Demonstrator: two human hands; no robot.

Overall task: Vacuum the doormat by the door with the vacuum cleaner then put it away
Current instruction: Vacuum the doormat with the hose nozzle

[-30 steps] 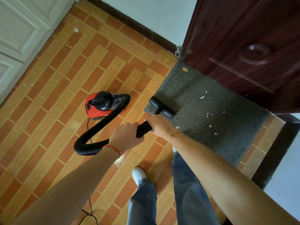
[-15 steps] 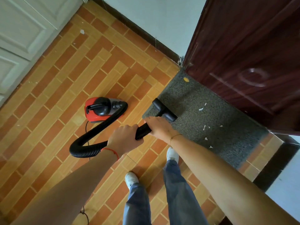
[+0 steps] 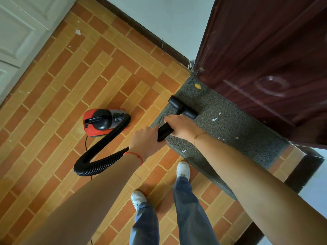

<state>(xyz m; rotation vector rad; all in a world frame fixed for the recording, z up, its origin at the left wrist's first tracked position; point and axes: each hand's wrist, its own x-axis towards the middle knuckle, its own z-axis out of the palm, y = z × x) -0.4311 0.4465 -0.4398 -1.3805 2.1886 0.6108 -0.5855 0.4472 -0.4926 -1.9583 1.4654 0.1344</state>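
Observation:
A grey speckled doormat [image 3: 235, 131] lies in front of a dark red door [image 3: 276, 59], strewn with small white scraps and one yellow bit [image 3: 197, 86]. The red and black vacuum cleaner [image 3: 101, 122] stands on the tiled floor to the left. Its black ribbed hose [image 3: 99, 165] loops round to my hands. My right hand [image 3: 178, 125] grips the hose just behind the black T-shaped nozzle [image 3: 182, 107], which rests on the mat's left end. My left hand [image 3: 146, 143] grips the hose a little further back.
A white panelled door or cabinet [image 3: 19, 38] fills the upper left. A pale wall with a dark skirting board [image 3: 145, 30] runs along the far side. The vacuum's power cord [image 3: 86, 144] trails across the tiles. My feet in white shoes [image 3: 183, 169] stand by the mat's near edge.
The nozzle has slid further along the mat toward the door's hinge corner, my arms reaching with it. I have stepped forward; the vacuum body stayed put.

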